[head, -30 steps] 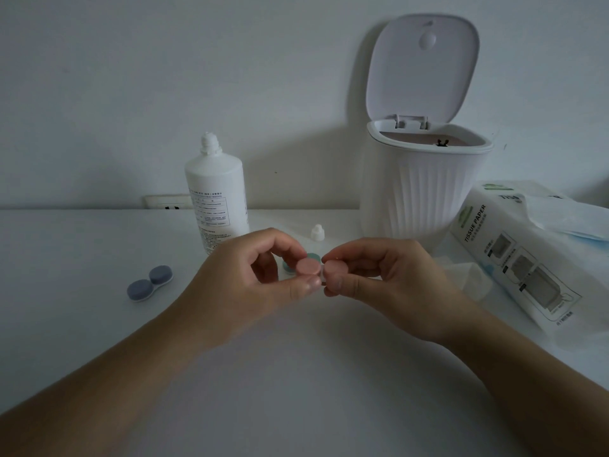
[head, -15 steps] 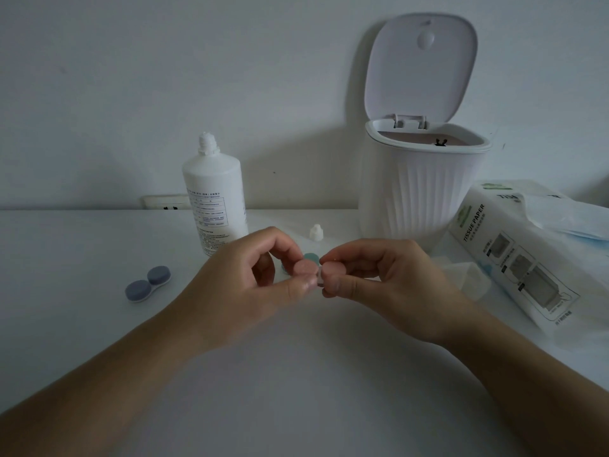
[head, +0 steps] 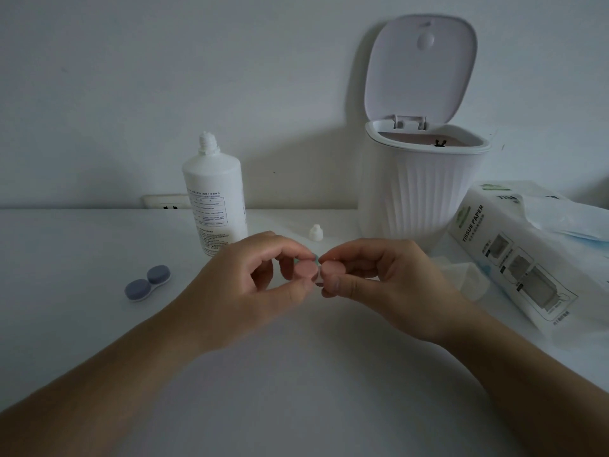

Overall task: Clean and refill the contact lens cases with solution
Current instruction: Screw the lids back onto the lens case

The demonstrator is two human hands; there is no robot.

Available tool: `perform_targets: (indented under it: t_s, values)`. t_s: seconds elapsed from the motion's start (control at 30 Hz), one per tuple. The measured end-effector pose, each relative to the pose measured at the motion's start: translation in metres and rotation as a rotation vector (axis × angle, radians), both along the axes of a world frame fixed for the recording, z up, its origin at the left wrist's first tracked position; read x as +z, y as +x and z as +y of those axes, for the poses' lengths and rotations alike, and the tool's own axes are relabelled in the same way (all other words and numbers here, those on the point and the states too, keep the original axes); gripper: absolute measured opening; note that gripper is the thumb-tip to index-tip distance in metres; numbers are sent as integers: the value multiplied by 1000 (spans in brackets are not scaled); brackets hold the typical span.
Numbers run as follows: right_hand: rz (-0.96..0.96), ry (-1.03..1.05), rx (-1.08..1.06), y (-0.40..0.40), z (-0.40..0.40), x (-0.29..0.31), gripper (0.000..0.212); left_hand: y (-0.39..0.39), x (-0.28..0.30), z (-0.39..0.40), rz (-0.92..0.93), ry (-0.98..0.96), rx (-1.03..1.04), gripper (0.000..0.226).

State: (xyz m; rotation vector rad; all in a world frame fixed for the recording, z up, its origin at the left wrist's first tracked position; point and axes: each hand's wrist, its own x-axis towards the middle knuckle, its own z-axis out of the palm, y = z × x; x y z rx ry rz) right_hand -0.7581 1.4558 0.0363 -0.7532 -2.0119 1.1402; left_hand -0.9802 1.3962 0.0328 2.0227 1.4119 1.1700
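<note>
Head view: both hands hold the pink lens case [head: 317, 270] above the counter [head: 296, 374], as they did a second ago. Left hand [head: 250, 285] pinches its left cap, right hand [head: 379, 278] pinches its right cap; little has shifted. Solution bottle [head: 216, 196] stands uncapped behind, its cap [head: 315, 232] beside, blue lens case [head: 147, 283] lies left.

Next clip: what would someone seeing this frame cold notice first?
Two hands meet at centre, the left hand and right hand each pinching a pink lens case held above the white table. Behind them stand an uncapped solution bottle and a ribbed white bin with its lid up. A blue lens case lies far left.
</note>
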Motion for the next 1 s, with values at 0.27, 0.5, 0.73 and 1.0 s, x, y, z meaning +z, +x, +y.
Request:
perform_targets:
  t_s: [0.27,0.5,0.73,1.0]
  values:
    - [5,-16,7,-1,-1,1,25,1,-1,1,-47,1,51,34]
    - [-4,-12,-4,-1,-1,0,16,2,0,-2,23,7,18,36]
    - [-19,-17,23,-1,-1,-1,20,0,-1,-1,2,57,-16,20]
    - [-43,8,39,-1,-2,-1,25,-4,0,1,-71,-52,-84,24]
